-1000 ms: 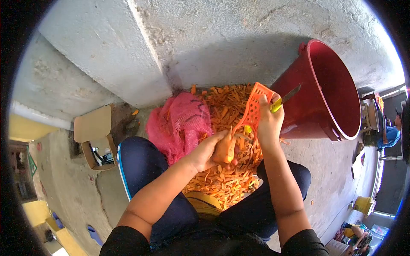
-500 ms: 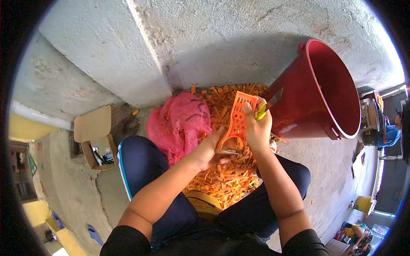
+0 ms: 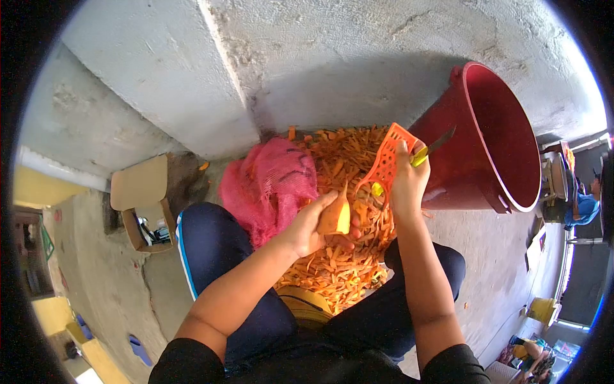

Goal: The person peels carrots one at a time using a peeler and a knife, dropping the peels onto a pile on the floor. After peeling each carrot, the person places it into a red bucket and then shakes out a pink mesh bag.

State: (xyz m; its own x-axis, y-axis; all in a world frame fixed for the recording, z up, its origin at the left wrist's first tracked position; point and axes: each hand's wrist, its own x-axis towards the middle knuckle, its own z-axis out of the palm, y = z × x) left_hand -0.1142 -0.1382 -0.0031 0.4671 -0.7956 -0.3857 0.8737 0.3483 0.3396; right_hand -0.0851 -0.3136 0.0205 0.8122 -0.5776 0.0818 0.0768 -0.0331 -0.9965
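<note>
My left hand [image 3: 311, 227] is closed around an orange root vegetable [image 3: 336, 215], tapered at the top, with a bright yellow-orange peeled face on its right side. My right hand [image 3: 409, 182] grips an orange plastic peeler [image 3: 389, 157] with a perforated handle. A knife [image 3: 419, 157] with a yellow-green handle is also held in that hand, its blade pointing up and right. The peeler is apart from the vegetable. Under both hands spreads a heap of orange peelings [image 3: 348, 259]. Beside my left hand lies a pink mesh sack [image 3: 272, 185].
A large dark red bucket [image 3: 441, 137] leans tilted by the wall, right of the peelings. Between my legs is a yellow rounded object [image 3: 306, 302]. An open cardboard box [image 3: 139, 233] sits on the left. Other people [image 3: 583, 203] are at the far right.
My right hand has moved up and right with the peeler and knife, away from my left hand. The vegetable in my left hand, hidden behind the peeler before, now shows.
</note>
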